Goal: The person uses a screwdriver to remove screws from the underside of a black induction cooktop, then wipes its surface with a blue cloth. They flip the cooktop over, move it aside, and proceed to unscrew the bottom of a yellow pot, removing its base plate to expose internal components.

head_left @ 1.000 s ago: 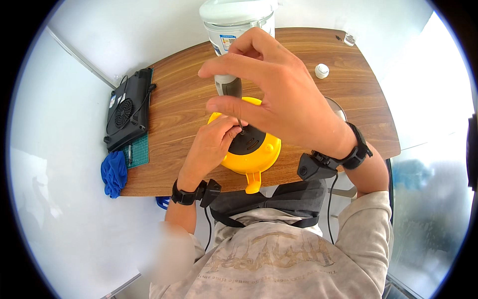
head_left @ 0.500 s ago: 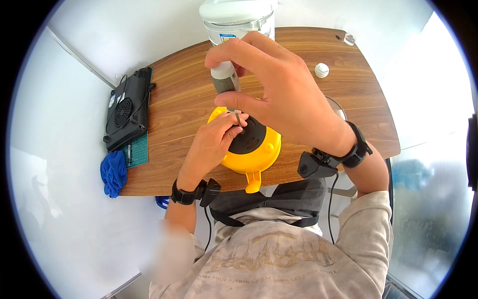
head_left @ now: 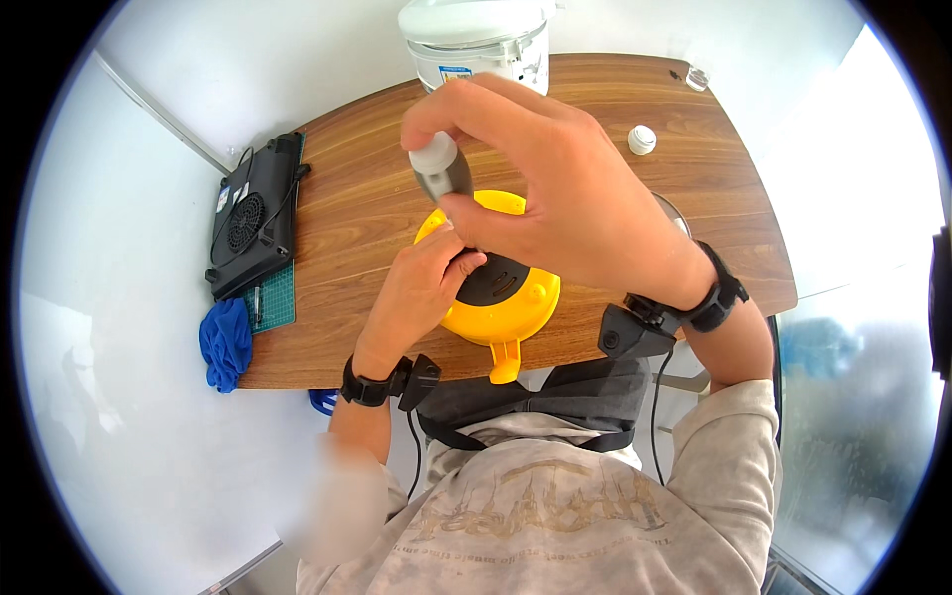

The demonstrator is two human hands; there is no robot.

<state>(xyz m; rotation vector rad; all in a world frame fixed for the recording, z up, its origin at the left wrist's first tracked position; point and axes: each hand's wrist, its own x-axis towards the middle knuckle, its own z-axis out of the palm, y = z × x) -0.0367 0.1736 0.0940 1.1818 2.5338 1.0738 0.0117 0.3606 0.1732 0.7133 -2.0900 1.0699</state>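
A yellow round appliance part with a black slotted plate in its middle lies on the wooden table before me. Above it, my right hand grips a grey screwdriver with a white end cap, thumb on one side and fingers curled over the top. The tool leans, and its lower end is hidden behind my hands. My left hand rests at the black plate's far left edge, thumb and fingers closed together just below the screwdriver. What lies between those fingertips is hidden.
On the left, a black device with a fan grille stands on a green cutting mat, by a blue cloth. A white-lidded clear container is at the back. A small white jar and a clear cup sit right.
The right hand and screwdriver have dropped a little; the handle now leans more to the left. The shaft, visible before, is now hidden. The left hand has barely moved.
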